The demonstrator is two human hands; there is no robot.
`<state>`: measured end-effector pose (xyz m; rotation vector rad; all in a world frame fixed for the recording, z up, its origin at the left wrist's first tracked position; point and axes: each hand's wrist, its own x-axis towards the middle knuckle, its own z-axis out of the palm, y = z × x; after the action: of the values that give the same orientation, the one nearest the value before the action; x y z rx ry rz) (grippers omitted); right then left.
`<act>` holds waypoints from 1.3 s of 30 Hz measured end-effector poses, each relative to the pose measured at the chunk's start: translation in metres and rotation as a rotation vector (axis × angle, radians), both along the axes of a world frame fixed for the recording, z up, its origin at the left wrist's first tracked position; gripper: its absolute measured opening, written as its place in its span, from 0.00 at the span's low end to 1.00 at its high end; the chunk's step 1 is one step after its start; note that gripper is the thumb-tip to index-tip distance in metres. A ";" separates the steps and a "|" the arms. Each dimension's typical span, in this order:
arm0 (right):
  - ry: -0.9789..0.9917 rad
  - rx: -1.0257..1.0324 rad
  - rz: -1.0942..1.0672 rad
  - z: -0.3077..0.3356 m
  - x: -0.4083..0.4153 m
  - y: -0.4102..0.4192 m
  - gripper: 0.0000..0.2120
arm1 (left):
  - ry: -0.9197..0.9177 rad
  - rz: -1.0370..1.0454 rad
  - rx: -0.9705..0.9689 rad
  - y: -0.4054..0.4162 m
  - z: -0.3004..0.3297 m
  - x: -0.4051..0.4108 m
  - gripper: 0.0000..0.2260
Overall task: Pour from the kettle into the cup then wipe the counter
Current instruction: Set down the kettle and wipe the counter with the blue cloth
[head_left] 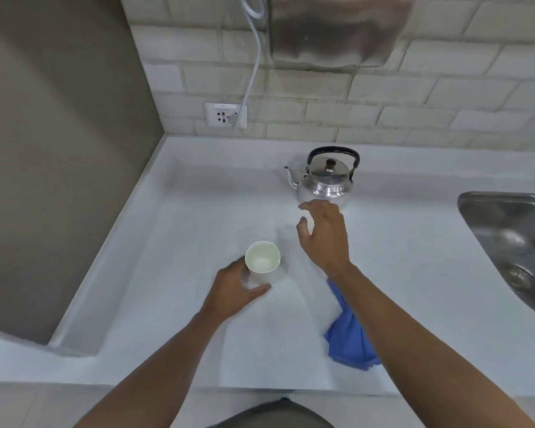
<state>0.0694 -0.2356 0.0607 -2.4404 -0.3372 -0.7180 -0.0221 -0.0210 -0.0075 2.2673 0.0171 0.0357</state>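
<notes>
A shiny steel kettle (325,177) with a black handle stands at the back of the white counter (173,304), spout pointing left. A white cup (262,261) stands upright in the middle of the counter. My left hand (232,290) wraps around the cup's near side. My right hand (325,233) hovers just in front of the kettle, fingers spread, holding nothing. A blue cloth (348,338) lies crumpled on the counter, partly hidden under my right forearm.
A steel sink (513,242) is set into the counter at the right. A wall socket (226,115) with a plugged white cable sits on the tiled back wall. A brown wall closes the left side.
</notes>
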 end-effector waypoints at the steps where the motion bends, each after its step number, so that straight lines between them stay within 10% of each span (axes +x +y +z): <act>1: 0.038 0.002 -0.001 -0.006 -0.014 0.000 0.14 | 0.001 -0.008 -0.001 0.000 0.000 -0.001 0.23; 8: 0.225 -0.034 -0.095 -0.046 -0.103 -0.009 0.16 | 0.052 0.020 0.041 0.004 -0.006 -0.039 0.37; 20: 0.482 -0.106 -0.313 -0.075 -0.174 -0.049 0.30 | -0.013 -0.135 0.664 0.026 -0.034 -0.099 0.35; 39: 0.612 -0.421 -0.322 -0.090 -0.133 -0.061 0.25 | 0.004 -0.131 0.691 0.025 -0.033 -0.099 0.29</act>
<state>-0.0639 -0.2969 -0.0297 -2.9977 0.1693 0.0187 -0.1212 0.0043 -0.0400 2.9527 -0.1663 -0.0389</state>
